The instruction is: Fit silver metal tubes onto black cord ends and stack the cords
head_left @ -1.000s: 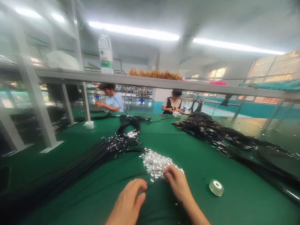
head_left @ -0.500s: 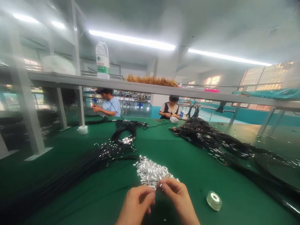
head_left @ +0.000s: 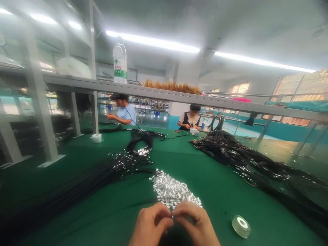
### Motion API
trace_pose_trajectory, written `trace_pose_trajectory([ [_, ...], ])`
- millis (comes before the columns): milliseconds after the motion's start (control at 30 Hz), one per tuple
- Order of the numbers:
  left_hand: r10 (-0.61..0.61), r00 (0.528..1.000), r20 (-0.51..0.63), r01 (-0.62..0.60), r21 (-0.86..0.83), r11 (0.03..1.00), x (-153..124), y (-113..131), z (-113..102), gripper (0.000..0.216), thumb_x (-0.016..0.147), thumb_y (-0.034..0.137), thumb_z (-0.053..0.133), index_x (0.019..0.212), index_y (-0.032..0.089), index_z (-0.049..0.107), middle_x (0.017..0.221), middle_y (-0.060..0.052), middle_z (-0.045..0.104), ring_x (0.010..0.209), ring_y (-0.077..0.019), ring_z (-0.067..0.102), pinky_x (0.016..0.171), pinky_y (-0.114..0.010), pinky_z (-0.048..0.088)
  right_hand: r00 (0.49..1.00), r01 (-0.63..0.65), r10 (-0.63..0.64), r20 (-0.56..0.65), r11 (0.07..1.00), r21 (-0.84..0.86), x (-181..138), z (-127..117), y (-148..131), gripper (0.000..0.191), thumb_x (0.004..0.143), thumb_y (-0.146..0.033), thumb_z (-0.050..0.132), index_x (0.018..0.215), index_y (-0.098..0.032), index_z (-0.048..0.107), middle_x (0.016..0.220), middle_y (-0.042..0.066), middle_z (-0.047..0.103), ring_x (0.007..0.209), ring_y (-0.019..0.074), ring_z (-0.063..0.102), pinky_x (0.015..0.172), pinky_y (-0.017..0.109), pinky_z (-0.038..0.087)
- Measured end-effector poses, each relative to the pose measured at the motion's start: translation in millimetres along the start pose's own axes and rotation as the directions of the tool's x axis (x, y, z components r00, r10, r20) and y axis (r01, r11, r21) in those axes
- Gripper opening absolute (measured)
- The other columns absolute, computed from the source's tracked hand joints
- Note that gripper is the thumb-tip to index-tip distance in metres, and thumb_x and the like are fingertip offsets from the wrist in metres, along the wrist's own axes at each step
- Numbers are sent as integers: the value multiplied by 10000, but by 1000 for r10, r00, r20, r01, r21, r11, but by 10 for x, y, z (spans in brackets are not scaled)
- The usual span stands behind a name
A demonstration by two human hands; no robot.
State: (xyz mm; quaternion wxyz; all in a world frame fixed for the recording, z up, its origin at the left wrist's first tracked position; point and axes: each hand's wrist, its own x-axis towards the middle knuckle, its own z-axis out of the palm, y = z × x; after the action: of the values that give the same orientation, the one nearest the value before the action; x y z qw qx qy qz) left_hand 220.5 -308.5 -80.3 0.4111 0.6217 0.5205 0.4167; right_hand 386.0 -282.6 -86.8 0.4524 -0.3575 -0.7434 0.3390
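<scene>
Both hands pinched together at the near edge of the metal clip pile: left hand and right hand closed on something small (too tiny to identify). Pile looks mostly unused; black cords with clips fitted lie to the left, so the work seems partway through.

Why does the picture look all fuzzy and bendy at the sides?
In the head view, the left posts and black cords smear with blur; the shelf bows from a wide lens; the ceiling lights glare white; the silver pile and both hands look sharper.
</scene>
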Motion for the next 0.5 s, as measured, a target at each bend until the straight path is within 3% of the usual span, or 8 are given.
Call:
trace_pose_trajectory([
  [133,-44,995,93,53,-92,994,-34,-10,-25,225,692,161,539,880,169,664,600,36,608,537,-125,543,535,-208,402,986,-165,161,43,979,121,-44,57,15,121,707,-178,682,813,-237,680,738,-1,710,721,207,651,692,278,482],
  [233,-18,998,61,22,-74,997,-44,-22,-171,217,761,292,552,854,171,706,618,25,588,565,-125,502,551,-219,382,968,-248,225,110,928,280,-41,53,104,268,645,-231,729,898,-233,640,788,9,716,771,234,661,701,301,484],
  [267,-27,999,32,30,-80,996,-39,-38,-237,246,769,345,558,829,164,713,603,24,573,557,-121,477,543,-219,368,966,-258,241,96,938,233,-31,54,144,263,656,-246,713,909,-229,640,818,18,718,799,241,659,712,306,481],
  [333,-87,996,-19,83,-153,985,-22,-92,-359,335,753,444,581,822,141,707,557,31,530,500,-101,413,486,-212,308,967,-254,254,25,967,-12,-1,84,224,168,721,-233,628,884,-216,660,859,37,716,829,241,649,728,309,469],
  [400,-174,984,-21,161,-284,945,-3,-163,-432,442,708,534,616,858,125,692,543,38,506,449,-78,351,439,-202,224,968,-247,251,-14,939,-241,32,162,293,169,762,-179,550,865,-212,680,871,45,713,833,230,639,755,307,450],
  [500,-221,975,27,211,-427,879,5,-252,-421,523,637,607,665,818,117,682,575,13,541,450,-68,342,430,-196,175,971,-229,238,-13,914,-335,72,327,356,242,727,-116,556,882,-232,701,895,50,683,879,239,604,782,312,409],
])
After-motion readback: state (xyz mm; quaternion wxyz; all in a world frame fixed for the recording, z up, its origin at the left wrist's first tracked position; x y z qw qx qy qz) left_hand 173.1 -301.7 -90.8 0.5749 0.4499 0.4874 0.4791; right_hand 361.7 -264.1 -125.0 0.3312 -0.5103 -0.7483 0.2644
